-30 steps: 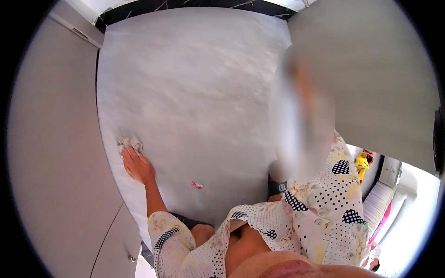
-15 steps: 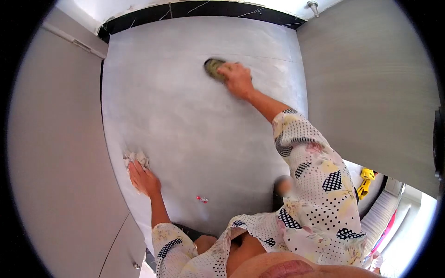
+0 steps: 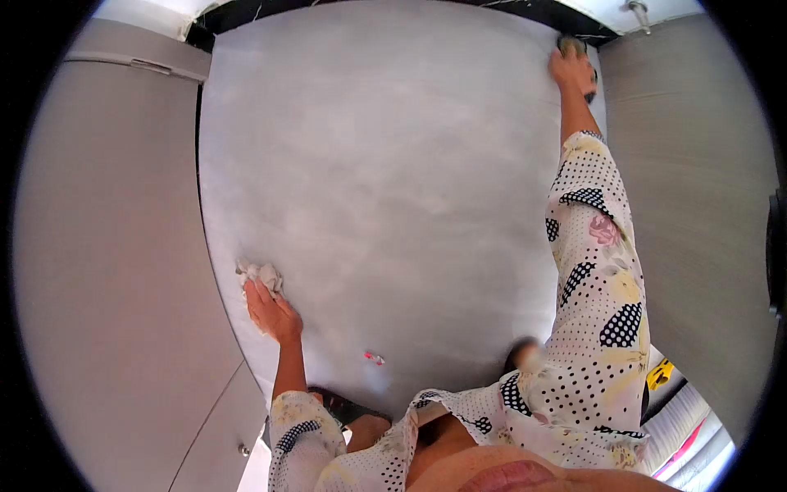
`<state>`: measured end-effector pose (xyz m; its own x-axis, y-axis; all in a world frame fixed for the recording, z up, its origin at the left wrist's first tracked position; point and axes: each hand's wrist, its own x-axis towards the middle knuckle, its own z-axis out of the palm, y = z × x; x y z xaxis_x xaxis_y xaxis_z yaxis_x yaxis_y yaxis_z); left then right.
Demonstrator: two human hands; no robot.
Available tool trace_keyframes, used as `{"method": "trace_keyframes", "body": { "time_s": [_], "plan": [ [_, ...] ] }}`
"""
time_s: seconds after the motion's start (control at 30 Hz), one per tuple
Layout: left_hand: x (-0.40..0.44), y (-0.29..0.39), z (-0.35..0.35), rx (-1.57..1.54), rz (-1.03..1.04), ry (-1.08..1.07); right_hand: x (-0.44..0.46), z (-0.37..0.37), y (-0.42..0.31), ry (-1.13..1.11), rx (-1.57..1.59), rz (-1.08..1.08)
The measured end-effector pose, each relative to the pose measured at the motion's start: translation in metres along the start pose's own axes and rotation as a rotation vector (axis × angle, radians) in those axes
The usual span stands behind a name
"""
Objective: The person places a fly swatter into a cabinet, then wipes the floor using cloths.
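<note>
A grey cabinet (image 3: 123, 221) stands at left, a yellow object (image 3: 659, 375) at lower right

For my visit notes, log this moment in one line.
left hand: on cloth | right hand: holding brush, far-right corner of floor

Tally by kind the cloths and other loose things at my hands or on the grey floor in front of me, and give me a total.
Crumpled pale cloth, under the left hand: 1
Olive-and-dark object, in the right hand, too unclear to name: 1
Small red-and-white item, on the floor: 1
Total: 3
</note>
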<state>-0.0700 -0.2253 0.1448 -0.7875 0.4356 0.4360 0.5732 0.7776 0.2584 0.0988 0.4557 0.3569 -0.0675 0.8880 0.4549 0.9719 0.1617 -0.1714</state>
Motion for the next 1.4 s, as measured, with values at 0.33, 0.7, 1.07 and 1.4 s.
{"method": "trace_keyframes", "body": {
  "time_s": [0.33, 0.7, 1.07, 1.4],
  "plan": [
    [0.086, 0.081, 0.077, 0.044, -0.002, -0.006, -0.091, 0.035, -0.216, 0.031, 0.144, -0.929],
    [0.085, 0.063, 0.047, 0.104, 0.041, 0.004, -0.382, -0.006, -0.095, -0.336, 0.749, -1.470],
    [0.082, -0.024, 0.028, 0.118, -0.001, -0.047, -0.302, -0.041, -0.038, -0.662, 0.834, -0.367],
    [-0.008, 0.030, -0.008, 0.109, 0.008, -0.054, -0.103, 0.017, 0.098, -0.044, -0.064, 0.180]
  ]
}}
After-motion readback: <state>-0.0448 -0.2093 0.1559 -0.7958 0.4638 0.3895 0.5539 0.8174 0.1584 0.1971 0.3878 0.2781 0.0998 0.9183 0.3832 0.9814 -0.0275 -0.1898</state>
